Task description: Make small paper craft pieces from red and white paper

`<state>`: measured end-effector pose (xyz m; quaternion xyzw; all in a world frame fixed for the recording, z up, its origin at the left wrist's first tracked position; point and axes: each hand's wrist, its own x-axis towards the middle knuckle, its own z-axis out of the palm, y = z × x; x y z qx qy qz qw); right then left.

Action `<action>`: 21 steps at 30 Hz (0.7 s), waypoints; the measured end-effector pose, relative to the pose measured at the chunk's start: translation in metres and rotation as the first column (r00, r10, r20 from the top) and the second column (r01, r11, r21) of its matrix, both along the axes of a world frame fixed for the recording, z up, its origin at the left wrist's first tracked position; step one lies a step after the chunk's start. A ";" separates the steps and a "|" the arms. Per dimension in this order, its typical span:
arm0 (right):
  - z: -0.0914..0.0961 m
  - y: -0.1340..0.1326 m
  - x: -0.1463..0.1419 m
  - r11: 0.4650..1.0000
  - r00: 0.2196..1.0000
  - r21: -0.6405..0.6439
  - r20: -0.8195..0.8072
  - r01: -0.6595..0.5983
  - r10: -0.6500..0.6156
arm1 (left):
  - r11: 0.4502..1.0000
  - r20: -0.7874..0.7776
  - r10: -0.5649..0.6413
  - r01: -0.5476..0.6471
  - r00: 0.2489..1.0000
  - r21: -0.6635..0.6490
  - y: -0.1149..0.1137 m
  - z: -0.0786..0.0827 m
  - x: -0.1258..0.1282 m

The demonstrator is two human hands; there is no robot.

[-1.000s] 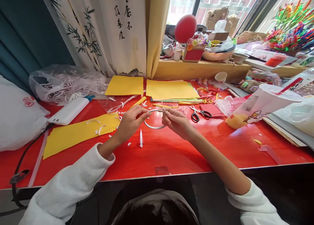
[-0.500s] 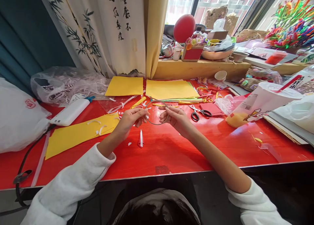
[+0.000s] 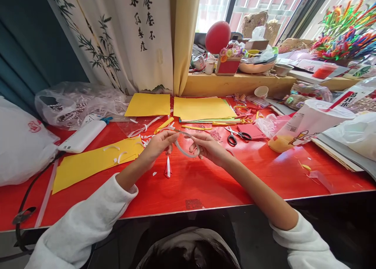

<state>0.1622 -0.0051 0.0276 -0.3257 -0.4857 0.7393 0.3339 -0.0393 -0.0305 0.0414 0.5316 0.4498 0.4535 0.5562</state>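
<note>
Between my two hands is a thin, pale ring that looks like a narrow roll of tape (image 3: 185,153), held up over the red table. My left hand (image 3: 162,143) pinches its left side with thumb and fingers. On the opposite side, my right hand (image 3: 207,144) grips the rim, its fingers curled. The ring is tilted so its inner face shows. Below it on the table lies a small folded red paper piece (image 3: 168,170) with a white strip along its middle. Scissors with black handles (image 3: 235,136) lie open to the right of my right hand.
Yellow paper strips (image 3: 94,161) lie at left, near a white power bank (image 3: 84,136). Yellow sheets (image 3: 202,107) are stacked at the back. A tilted drink cup (image 3: 308,122) stands at right. Paper scraps and a yellow cutter (image 3: 163,125) lie beyond my hands.
The roll of tape has turned from nearly face-on to tilted, its band now showing wider. Both hands still hold it, and the right fingers have shifted slightly. The view has moved a little.
</note>
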 end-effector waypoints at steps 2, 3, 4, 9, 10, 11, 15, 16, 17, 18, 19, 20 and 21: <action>-0.002 0.001 0.000 1.000 1.000 -0.006 0.011 -0.018 0.018 | 1.000 -0.008 0.016 -0.016 1.000 0.018 -0.001 0.000 0.002; -0.004 0.001 0.000 1.000 1.000 -0.005 0.013 -0.027 0.027 | 0.999 -0.009 0.025 -0.024 1.000 0.029 -0.002 0.001 0.003; -0.006 0.002 0.000 0.999 0.999 -0.004 0.012 -0.036 0.036 | 0.999 -0.006 0.033 -0.032 0.999 0.037 -0.003 0.001 0.004; -0.016 0.003 -0.003 0.998 0.998 -0.025 0.012 -0.055 0.056 | 1.000 0.051 0.012 -0.014 0.999 0.028 -0.004 -0.001 0.005; -0.016 0.003 -0.003 0.998 0.998 -0.033 0.008 -0.058 0.058 | 0.999 0.038 -0.013 0.011 0.999 0.030 -0.003 -0.001 0.004; -0.016 0.003 -0.004 0.997 0.998 -0.039 -0.001 -0.064 0.064 | 0.998 0.017 -0.038 0.037 0.999 0.041 -0.003 -0.002 0.003; -0.012 -0.001 -0.005 0.992 0.993 -0.057 -0.017 -0.115 0.114 | 0.980 -0.039 -0.163 0.167 0.986 0.105 -0.004 -0.003 -0.001; -0.011 -0.002 -0.006 0.990 0.991 -0.057 -0.011 -0.132 0.132 | 0.977 -0.039 -0.179 0.183 0.983 0.112 -0.005 -0.003 -0.001; -0.010 -0.002 -0.006 0.987 0.988 -0.053 -0.003 -0.152 0.152 | 0.975 -0.041 -0.185 0.188 0.982 0.114 -0.005 -0.002 -0.001; -0.010 -0.002 -0.005 0.984 0.985 -0.049 0.007 -0.174 0.174 | 0.977 -0.044 -0.176 0.180 0.983 0.118 -0.006 -0.002 0.000; -0.010 -0.002 -0.005 0.980 0.981 -0.046 0.015 -0.194 0.195 | 0.979 -0.047 -0.158 0.163 0.986 0.125 -0.006 -0.002 0.000; -0.011 -0.002 -0.005 0.976 0.976 -0.048 0.021 -0.215 0.216 | 0.980 -0.049 -0.142 0.147 0.989 0.136 -0.006 -0.002 0.000; -0.012 -0.002 -0.005 0.971 0.971 -0.053 0.024 -0.235 0.236 | 0.980 -0.048 -0.130 0.136 0.990 0.148 -0.006 -0.002 0.000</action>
